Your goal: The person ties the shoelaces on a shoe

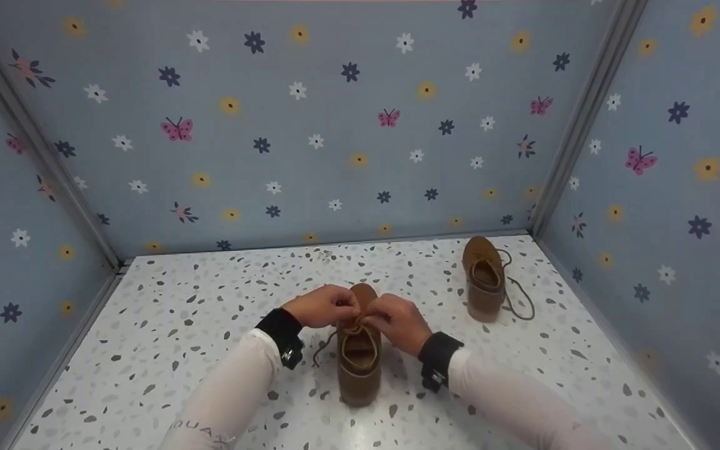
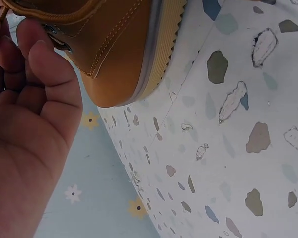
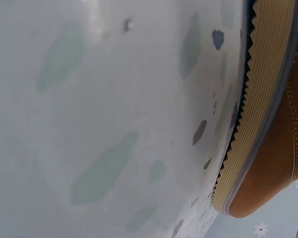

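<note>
A brown lace-up shoe point(image 1: 360, 382) stands on the speckled tabletop, its toe toward the back wall. Over its tongue, both hands meet at the shoelace point(image 1: 355, 326). My left hand point(image 1: 321, 306) pinches the lace from the left; its curled fingers and a strand of brown lace point(image 2: 72, 16) show in the left wrist view. From the other side, my right hand point(image 1: 401, 324) pinches the lace between thumb and fingers. One lace end dangles to the left of the shoe. The right wrist view shows the shoe's ridged cream sole point(image 3: 260, 94), with only a sliver of fingertip at the edge.
A second brown shoe point(image 1: 484, 303) stands at the back right, its untied lace point(image 1: 525, 300) looping onto the table. Blue panels with flowers and butterflies point(image 1: 335, 125) enclose the white speckled table point(image 1: 210, 300) at the back and both sides.
</note>
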`<act>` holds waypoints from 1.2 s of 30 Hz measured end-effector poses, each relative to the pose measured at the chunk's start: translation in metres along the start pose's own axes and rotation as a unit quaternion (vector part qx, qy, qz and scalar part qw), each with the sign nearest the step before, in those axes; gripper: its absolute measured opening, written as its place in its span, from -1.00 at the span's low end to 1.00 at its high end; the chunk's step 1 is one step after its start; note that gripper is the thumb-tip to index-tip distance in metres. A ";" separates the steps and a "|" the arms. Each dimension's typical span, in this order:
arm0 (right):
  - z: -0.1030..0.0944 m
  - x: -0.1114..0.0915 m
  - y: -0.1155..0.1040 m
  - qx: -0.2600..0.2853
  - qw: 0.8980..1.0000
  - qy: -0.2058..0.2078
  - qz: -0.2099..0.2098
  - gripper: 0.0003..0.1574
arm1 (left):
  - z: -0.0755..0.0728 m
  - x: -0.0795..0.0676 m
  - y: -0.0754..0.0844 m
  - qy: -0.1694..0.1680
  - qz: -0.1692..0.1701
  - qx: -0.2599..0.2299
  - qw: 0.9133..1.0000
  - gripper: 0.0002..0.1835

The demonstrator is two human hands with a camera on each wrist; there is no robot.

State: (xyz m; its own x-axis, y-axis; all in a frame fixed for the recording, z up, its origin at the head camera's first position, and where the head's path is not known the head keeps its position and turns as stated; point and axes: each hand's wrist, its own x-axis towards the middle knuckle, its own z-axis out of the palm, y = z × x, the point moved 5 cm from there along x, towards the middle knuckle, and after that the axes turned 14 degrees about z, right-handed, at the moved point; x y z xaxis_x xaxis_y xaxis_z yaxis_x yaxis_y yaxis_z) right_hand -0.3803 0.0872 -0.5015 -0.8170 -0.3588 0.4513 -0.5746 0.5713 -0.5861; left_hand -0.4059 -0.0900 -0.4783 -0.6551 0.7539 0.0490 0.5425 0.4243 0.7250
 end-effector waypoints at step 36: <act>-0.025 -0.003 -0.039 0.015 0.990 -0.039 -0.134 -0.79 | 0.007 -0.011 -0.011 0.057 -0.033 -0.141 0.988 -0.80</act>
State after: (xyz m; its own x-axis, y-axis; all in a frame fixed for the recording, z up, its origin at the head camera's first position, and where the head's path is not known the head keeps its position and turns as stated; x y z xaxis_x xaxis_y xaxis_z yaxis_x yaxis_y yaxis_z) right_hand -0.3547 0.0843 -0.4634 -0.6362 -0.5511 0.5400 -0.7709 0.4260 -0.4735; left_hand -0.4010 -0.0997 -0.4919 -0.7482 0.6608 0.0599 0.3383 0.3023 0.8912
